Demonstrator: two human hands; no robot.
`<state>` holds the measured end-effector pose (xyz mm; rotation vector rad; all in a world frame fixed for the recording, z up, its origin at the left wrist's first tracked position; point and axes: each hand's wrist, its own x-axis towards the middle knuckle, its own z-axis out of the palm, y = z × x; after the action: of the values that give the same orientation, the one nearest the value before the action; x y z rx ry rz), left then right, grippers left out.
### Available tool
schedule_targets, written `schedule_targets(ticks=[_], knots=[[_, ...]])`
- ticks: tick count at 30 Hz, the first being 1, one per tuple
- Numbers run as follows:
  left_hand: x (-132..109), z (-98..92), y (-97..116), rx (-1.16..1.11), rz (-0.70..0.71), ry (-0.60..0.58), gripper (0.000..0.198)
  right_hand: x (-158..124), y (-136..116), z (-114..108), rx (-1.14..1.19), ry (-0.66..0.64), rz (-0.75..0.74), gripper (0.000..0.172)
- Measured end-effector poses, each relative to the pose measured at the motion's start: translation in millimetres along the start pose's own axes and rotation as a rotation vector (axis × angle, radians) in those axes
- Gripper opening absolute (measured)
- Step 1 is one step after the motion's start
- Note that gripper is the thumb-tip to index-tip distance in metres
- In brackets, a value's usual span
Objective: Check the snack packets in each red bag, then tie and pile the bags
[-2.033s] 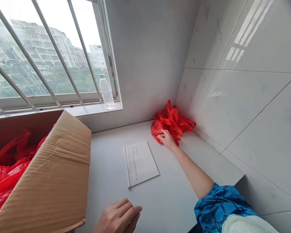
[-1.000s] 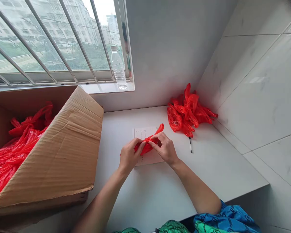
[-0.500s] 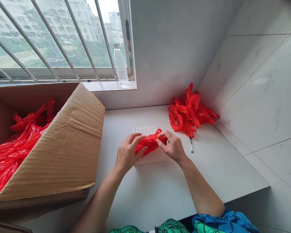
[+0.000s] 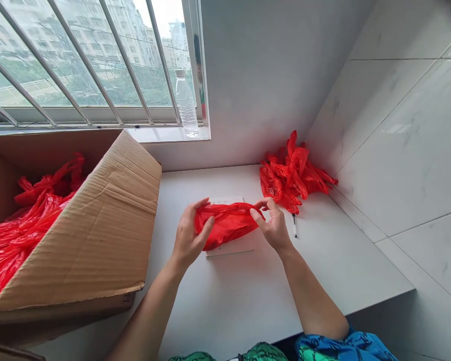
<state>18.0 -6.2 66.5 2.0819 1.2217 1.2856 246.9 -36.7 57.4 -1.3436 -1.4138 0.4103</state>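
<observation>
A red plastic bag (image 4: 227,225) is stretched between my two hands over the white table, its gathered rim facing up. My left hand (image 4: 188,233) grips its left end, thumb in front and fingers behind. At the right end, the thumb and fingers of my right hand (image 4: 276,225) hold the edge. Beneath the bag lies a white printed sheet or booklet (image 4: 244,244), mostly covered by it.
On the left stands a large cardboard box (image 4: 86,240) with more red bags (image 4: 33,230) inside. A crumpled heap of red bags (image 4: 293,173) lies in the far right corner, beside a pen (image 4: 295,228). A water bottle (image 4: 187,108) stands on the windowsill.
My hands have moved apart, the left one leftward. The bag between them has gone from bunched up to spread wider, covering more of the printed sheet.
</observation>
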Motion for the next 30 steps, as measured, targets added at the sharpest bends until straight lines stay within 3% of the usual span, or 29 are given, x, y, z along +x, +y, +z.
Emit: schedule_targets(ticks=[2,4,5,9,11,13,15,16,18,20,24,27,30], knots=[[0,1.3,11,0.090,0.105,-0.090,0.046,-4,-6,6,-0.013,-0.052,-0.016,0.027],[1,1.4,17,0.154,0.168,-0.064,0.024,-5,-9,8,-0.005,-0.067,-0.013,0.024],[3,0.5,16,0.147,0.154,-0.005,0.016,-4,-8,8,0.021,-0.039,0.001,0.022],[11,-8.3,5,-0.151,-0.109,0.310,0.022,5,1,-4,0.203,0.227,0.101,0.023],[14,-12.1,4,-0.348,-0.162,0.372,0.023,8,3,-7,0.250,0.278,0.120,0.023],[14,-13.8,10,-0.468,-0.135,0.301,0.034,7,2,-5,0.270,0.248,0.113,0.024],[12,-14.2,21,-0.447,-0.102,0.131,0.057,4,-2,-2,0.279,0.179,0.083,0.022],[11,-14.8,27,-0.383,-0.081,0.042,0.060,4,-4,-2,0.272,0.144,0.054,0.019],[13,-17.9,37,-0.234,-0.025,-0.041,0.042,5,-8,-4,0.217,0.113,-0.035,0.011],[21,-23.8,44,-0.191,0.017,0.070,0.022,13,-14,-11,0.110,0.117,-0.131,0.010],[46,-37.5,57,-0.409,0.041,0.425,0.018,38,-34,-29,-0.123,0.058,-0.254,0.014],[53,-43.2,65,-0.467,0.112,0.539,0.017,47,-50,-35,-0.275,0.054,-0.341,0.013],[39,-45.2,62,-0.431,0.093,0.545,0.023,38,-50,-33,-0.406,0.023,-0.360,0.018]])
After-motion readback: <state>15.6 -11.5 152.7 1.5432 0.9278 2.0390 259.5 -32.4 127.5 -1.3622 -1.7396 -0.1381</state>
